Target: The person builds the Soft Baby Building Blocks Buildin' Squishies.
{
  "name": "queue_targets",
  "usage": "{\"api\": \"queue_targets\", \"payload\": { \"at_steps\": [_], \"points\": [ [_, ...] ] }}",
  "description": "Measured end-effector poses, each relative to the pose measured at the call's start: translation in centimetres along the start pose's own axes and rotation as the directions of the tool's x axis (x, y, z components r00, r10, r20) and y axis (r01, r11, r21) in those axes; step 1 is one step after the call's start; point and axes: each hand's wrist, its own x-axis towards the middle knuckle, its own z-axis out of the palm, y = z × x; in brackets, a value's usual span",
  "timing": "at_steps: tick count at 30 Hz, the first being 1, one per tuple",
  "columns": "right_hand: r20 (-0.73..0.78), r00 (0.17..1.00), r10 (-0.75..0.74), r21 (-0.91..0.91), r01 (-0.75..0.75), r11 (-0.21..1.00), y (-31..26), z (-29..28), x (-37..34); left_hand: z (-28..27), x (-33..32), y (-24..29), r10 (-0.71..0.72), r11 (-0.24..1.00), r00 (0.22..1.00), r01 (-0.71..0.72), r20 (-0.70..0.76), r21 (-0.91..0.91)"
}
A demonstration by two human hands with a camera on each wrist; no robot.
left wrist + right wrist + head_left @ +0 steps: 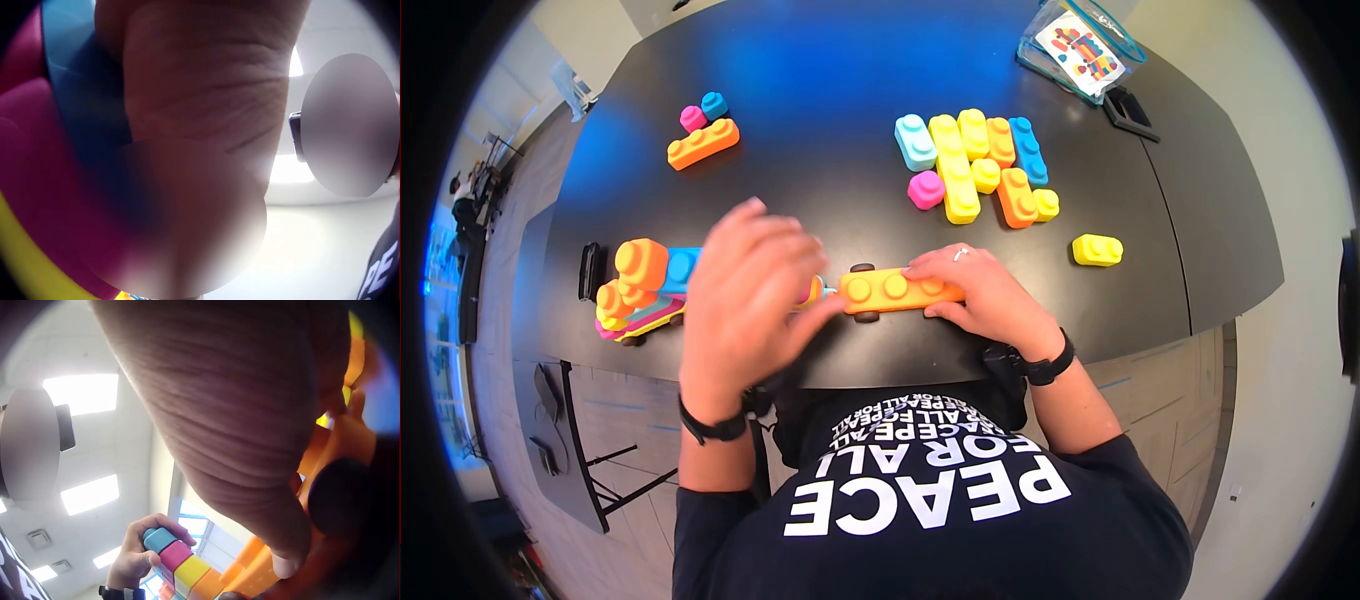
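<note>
Black table (830, 175), its near middle masked by a blurred left hand (752, 285)

Bright ceiling panels (89, 495) light the room I'm standing in, and near the person's edge of the tabletop sits a chunky block build (642, 264). Its orange-topped end is plain enough, but the left hand covers much of the rest from above. Seen from beside the right wrist, that left hand curls round a teal block (160, 538) at the end of a pink, yellow and orange row. Its counterpart, the right hand (985, 290), pinches an orange wheeled block (895, 289) just beside the build; whether the two are joined, I cannot tell. Close by the left wrist, pink and blue shapes (44, 137) run off the edge, too blurred to identify. Farther across lie a cluster of loose blocks (953, 175), a smaller trio (703, 145) and, at the far right, a clear bag whose picture card (1085, 55) has details too small to make out.
</note>
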Motion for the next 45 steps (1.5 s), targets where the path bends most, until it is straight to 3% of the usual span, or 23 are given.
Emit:
{"api": "queue_targets", "payload": {
  "at_steps": [2,4,8,9,10,12,14,17,20,26,29,32,34,36,38,45],
  "points": [
    [0.002,1.000,-0.008,-0.015,0.008,1.000,-0.1,0.1,-0.1,1.2,-1.7,2.8,-0.006,0.989,0.999,0.001,-0.034,-0.147],
    [0.005,1.000,-0.027,-0.032,0.027,0.999,-0.1,-0.2,0.1,3.2,-2.6,5.2,-0.055,0.941,0.996,0.076,0.074,-0.330],
    [-0.279,0.957,-0.086,-0.171,0.039,0.985,2.6,-4.3,1.0,6.1,-3.8,6.7,-0.263,0.907,0.935,0.324,0.239,-0.270],
    [-0.340,0.925,0.171,-0.081,-0.210,0.974,2.0,-6.3,1.4,6.6,-4.2,6.6,-0.314,0.893,0.916,0.374,0.250,-0.250],
    [-0.427,0.902,0.068,-0.220,-0.176,0.959,4.2,-7.9,1.7,7.2,-4.7,6.5,-0.363,0.877,0.894,0.423,0.261,-0.230],
    [-0.472,0.858,0.202,-0.306,-0.374,0.875,6.4,-10.7,2.0,8.3,-6.0,5.8,-0.386,0.858,0.877,0.455,0.286,-0.237],
    [-0.475,0.829,0.296,-0.333,-0.480,0.811,9.3,-12.0,2.4,9.1,-6.8,5.1,-0.390,0.852,0.874,0.462,0.289,-0.246],
    [-0.349,0.825,0.445,-0.348,-0.555,0.755,12.1,-12.8,3.0,9.9,-7.1,4.7,-0.368,0.856,0.889,0.439,0.274,-0.273],
    [-0.356,0.764,0.538,-0.276,-0.636,0.720,12.7,-12.4,3.7,10.0,-7.3,4.5,-0.349,0.856,0.895,0.425,0.276,-0.294],
    [-0.569,0.743,0.352,-0.258,-0.568,0.782,14.3,-12.4,3.4,9.9,-7.4,4.5,-0.404,0.803,0.873,0.481,0.272,-0.351],
    [-0.666,0.710,0.227,-0.195,-0.459,0.867,9.8,-12.7,3.0,9.8,-7.3,5.0,-0.474,0.745,0.841,0.540,0.261,-0.391],
    [-0.630,0.749,0.207,0.184,-0.114,0.976,5.1,-11.0,1.9,10.1,-7.5,4.6,-0.471,0.752,0.853,0.521,0.222,-0.405],
    [-0.462,0.871,0.166,0.329,-0.005,0.944,2.0,-9.1,0.7,10.4,-7.4,4.6,-0.450,0.796,0.878,0.476,0.161,-0.374],
    [-0.365,0.931,0.007,0.178,0.063,0.982,0.2,-6.6,-0.2,10.6,-7.7,4.4,-0.456,0.776,0.872,0.487,0.178,-0.401],
    [-0.323,0.945,-0.055,0.114,0.096,0.989,-1.4,-4.1,-0.6,10.6,-7.8,4.4,-0.453,0.773,0.873,0.485,0.179,-0.408],
    [-0.325,0.946,-0.001,0.197,0.068,0.978,-1.6,0.6,-0.9,10.0,-7.4,4.6,-0.432,0.798,0.882,0.472,0.190,-0.376]
  ]
}}
